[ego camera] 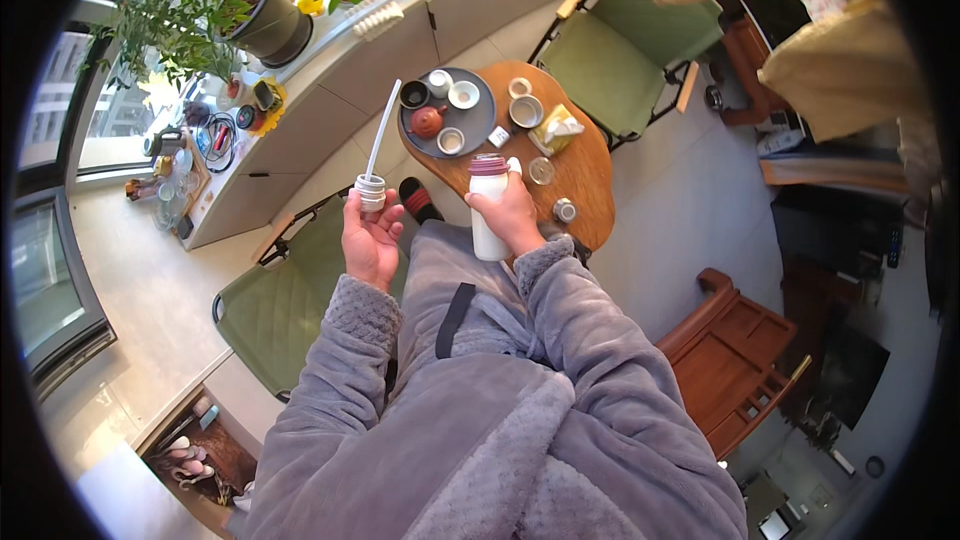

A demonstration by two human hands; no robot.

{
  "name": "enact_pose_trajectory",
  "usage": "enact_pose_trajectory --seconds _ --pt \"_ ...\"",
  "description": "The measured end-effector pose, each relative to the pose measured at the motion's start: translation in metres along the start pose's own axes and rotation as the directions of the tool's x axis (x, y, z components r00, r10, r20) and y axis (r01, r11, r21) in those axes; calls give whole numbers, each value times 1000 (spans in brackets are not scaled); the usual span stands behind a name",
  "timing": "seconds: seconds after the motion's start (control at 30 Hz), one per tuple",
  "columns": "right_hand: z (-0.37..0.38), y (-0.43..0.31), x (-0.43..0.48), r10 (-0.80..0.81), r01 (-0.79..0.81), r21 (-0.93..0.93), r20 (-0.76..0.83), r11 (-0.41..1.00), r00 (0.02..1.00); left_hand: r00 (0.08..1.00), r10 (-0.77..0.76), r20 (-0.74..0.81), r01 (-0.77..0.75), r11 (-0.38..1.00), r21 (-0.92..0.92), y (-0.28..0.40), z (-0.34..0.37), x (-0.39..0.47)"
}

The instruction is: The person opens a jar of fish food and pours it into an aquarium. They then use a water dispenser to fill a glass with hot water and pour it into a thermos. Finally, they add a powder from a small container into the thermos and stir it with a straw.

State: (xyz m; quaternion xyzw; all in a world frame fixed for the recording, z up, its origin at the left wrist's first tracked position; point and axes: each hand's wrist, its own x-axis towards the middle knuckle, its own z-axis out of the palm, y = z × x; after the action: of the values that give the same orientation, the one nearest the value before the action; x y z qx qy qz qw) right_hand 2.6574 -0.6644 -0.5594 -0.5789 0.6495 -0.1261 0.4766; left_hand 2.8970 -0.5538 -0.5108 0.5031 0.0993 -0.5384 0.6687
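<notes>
Between the fingers of my left hand point(375, 240) is a small white threaded cap point(370, 193) with a long pale straw point(384, 127) rising from it, tilted slightly to the right. My right hand point(510, 214) grips a white bottle point(490, 236) around its body. The bottle stands nearly upright and has a mauve collar point(488, 165) at its top; whether its mouth is uncovered I cannot tell. Cap and bottle are apart, both held above my lap near the front of a wooden table point(592, 195).
On the table stand a round grey tray point(480, 124) with a brown teapot point(427, 122) and several cups, a tissue pack point(555, 131), a metal bowl point(526, 112) and a small jar point(564, 210). Green folding chairs point(600, 67) flank it. Potted plants point(270, 22) line the window counter.
</notes>
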Motion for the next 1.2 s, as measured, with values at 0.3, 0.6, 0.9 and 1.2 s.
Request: enact_pose_trajectory --seconds 0.3,0.6,0.9,1.2 --pt "-80 56 -96 -518 528 19 -168 849 839 957 178 227 -265 853 450 6 26 -101" --pt "-99 62 -114 -603 673 171 -327 719 727 898 174 403 -385 753 534 35 49 -122" --pt "-96 67 -99 -458 567 340 -351 750 817 903 118 413 -372 694 616 56 54 -101" --pt "-96 63 -116 -310 412 381 -301 828 902 906 -337 256 237 906 351 -59 14 34"
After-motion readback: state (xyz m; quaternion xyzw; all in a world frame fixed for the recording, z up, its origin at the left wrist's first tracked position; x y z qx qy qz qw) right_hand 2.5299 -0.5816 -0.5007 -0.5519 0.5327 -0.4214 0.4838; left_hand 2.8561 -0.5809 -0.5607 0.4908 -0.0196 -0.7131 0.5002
